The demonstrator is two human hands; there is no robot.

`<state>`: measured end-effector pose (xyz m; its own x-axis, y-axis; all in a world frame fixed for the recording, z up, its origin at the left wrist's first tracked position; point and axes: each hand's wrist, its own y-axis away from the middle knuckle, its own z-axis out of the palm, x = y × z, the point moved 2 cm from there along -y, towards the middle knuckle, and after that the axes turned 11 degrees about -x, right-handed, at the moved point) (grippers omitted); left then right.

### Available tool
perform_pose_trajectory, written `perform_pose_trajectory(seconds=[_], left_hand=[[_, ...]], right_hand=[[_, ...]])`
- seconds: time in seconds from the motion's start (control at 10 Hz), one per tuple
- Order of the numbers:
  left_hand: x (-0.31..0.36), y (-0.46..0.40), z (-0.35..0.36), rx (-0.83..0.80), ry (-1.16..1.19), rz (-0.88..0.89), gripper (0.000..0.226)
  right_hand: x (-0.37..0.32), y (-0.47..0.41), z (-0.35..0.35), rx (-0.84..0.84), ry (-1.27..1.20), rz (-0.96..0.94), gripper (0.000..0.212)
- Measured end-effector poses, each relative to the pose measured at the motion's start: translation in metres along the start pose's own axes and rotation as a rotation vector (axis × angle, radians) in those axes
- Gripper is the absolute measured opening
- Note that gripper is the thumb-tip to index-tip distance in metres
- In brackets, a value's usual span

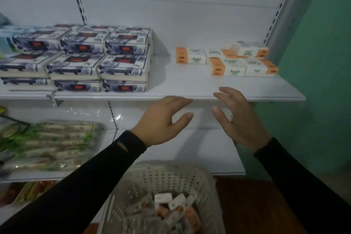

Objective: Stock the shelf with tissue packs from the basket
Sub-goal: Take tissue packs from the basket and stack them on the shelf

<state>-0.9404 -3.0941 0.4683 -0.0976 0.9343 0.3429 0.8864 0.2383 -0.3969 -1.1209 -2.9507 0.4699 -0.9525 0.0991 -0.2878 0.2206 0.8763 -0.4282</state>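
Several small white-and-orange tissue packs (227, 61) lie on the right part of the white shelf (180, 83). More of them fill the perforated white basket (207, 182) at the bottom centre. My left hand (161, 119) and my right hand (237, 118) hover just below the shelf's front edge, above the basket, fingers spread and palms facing each other. Neither hand holds anything. Black sleeves cover both forearms.
Stacks of larger blue-and-white tissue packs (85, 57) fill the left of the same shelf. On the lower shelf at left lies a clear-wrapped bundle with green print (51, 142). A green wall (313, 62) closes off the right side.
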Motion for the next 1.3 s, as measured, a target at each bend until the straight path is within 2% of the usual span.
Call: perform_pose_trajectory(seconds=[0.1,0.3,0.4,0.5,0.6,0.7,0.8,0.9,1.0,1.1,1.2,1.3], left_hand=[[-0.013,0.043,0.028,-0.136,0.085,-0.077,0.054],[-0.078,0.127,0.118,-0.537,0.127,-0.429,0.077],[-0.105,0.170,0.165,-0.746,0.159,-0.624,0.076],[-0.124,0.202,0.213,-0.874,0.213,-0.719,0.064],[-0.135,0.226,0.267,-1.015,0.327,-0.820,0.064],[-0.140,0.250,0.323,-1.078,0.388,-0.893,0.081],[-0.138,0.267,0.367,-1.168,0.386,-0.871,0.068],[-0.122,0.263,0.388,-1.156,0.391,-0.786,0.047],[-0.113,0.248,0.384,-1.022,0.612,-1.065,0.029],[-0.110,0.237,0.373,-0.910,0.662,-1.157,0.030],[-0.111,0.231,0.352,-0.737,0.789,-1.202,0.024],[-0.118,0.243,0.348,-0.880,0.657,-1.137,0.025]], right_hand=[[-0.007,0.032,0.034,-0.120,-0.044,0.012,0.053],[-0.005,0.079,0.142,-0.554,-0.160,0.157,0.058],[0.000,0.102,0.208,-0.792,-0.208,0.294,0.058],[0.009,0.126,0.275,-1.010,-0.255,0.462,0.055],[0.022,0.149,0.334,-1.143,-0.305,0.617,0.056],[0.037,0.166,0.383,-1.215,-0.295,0.770,0.061],[0.051,0.182,0.420,-1.275,-0.292,0.848,0.056],[0.055,0.189,0.434,-1.191,-0.284,0.870,0.038],[0.044,0.189,0.429,-1.138,-0.381,0.916,0.030],[0.037,0.186,0.421,-1.175,-0.422,0.905,0.023],[0.033,0.181,0.413,-1.136,-0.463,0.993,0.017],[0.035,0.184,0.414,-1.086,-0.400,1.082,0.015]])
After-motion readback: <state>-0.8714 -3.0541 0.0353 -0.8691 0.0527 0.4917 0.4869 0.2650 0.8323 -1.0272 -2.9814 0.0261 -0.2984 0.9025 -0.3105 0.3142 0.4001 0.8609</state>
